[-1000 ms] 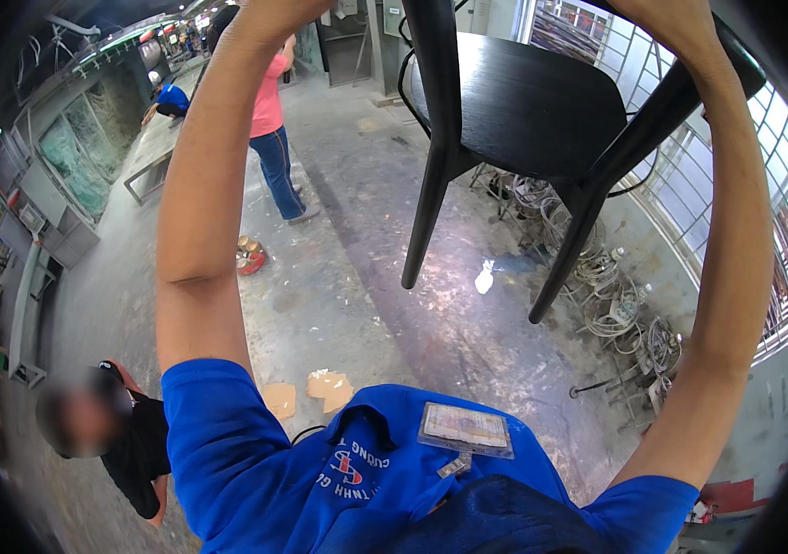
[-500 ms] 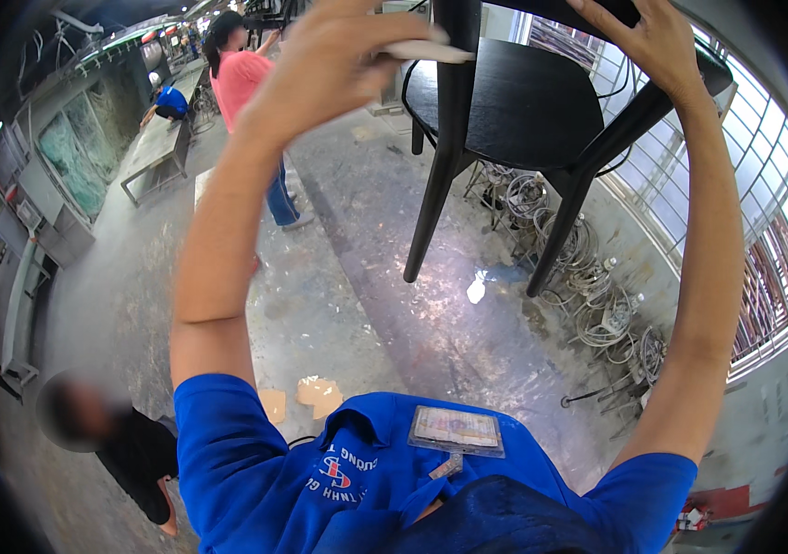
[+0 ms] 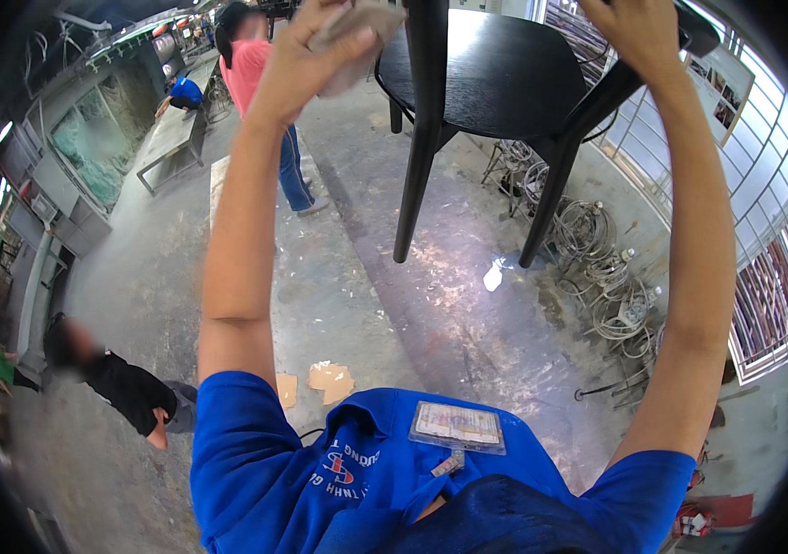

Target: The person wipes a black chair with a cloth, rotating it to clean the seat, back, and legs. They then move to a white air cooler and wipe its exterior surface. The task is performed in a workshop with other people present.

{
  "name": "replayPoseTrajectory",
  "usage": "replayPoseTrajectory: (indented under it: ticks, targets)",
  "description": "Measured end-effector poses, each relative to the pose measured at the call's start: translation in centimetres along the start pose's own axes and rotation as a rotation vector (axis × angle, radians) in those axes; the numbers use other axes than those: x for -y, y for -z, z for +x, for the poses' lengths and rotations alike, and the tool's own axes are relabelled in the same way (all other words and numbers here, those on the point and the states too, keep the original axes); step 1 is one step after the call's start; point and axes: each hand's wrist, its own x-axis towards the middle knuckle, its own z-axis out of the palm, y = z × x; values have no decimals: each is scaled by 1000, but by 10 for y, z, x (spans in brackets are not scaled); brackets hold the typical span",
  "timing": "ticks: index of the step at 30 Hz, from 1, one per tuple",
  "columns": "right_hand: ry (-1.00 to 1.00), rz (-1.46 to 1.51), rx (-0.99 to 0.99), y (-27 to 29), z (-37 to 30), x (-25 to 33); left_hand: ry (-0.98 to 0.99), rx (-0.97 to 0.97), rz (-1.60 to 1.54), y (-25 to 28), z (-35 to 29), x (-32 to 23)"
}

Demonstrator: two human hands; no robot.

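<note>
A black wooden chair (image 3: 505,78) is in front of me, its round seat and two of its legs pointing down; the top of its backrest runs out of the picture. My left hand (image 3: 312,69) is closed around a flat grey-beige pad (image 3: 357,42), beside the chair's left back post. At the right end of the backrest, my right hand (image 3: 638,37) grips the chair, its fingertips partly cut off by the upper edge. What holds the chair up is not visible.
Coiled cables and hoses (image 3: 588,240) lie along the wall under a barred window (image 3: 745,185). A person in a pink top (image 3: 248,74) stands ahead on the left. Someone in black (image 3: 131,388) is nearer, at my left. A long bench (image 3: 168,152) stands farther back.
The pad in my left hand has turned from edge-on to showing its flat face. My view has shifted, with the chair and both hands now higher in the picture.
</note>
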Motion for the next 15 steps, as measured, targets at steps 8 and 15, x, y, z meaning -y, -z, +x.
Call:
replayPoseTrajectory:
  ticks: [8,15]
  targets:
    - [350,-463,-306,-68,36,67,-90,-90,173,-89,-16,87]
    - [428,-28,-184,-69,59,39,-214,-131,276,-71,-13,93]
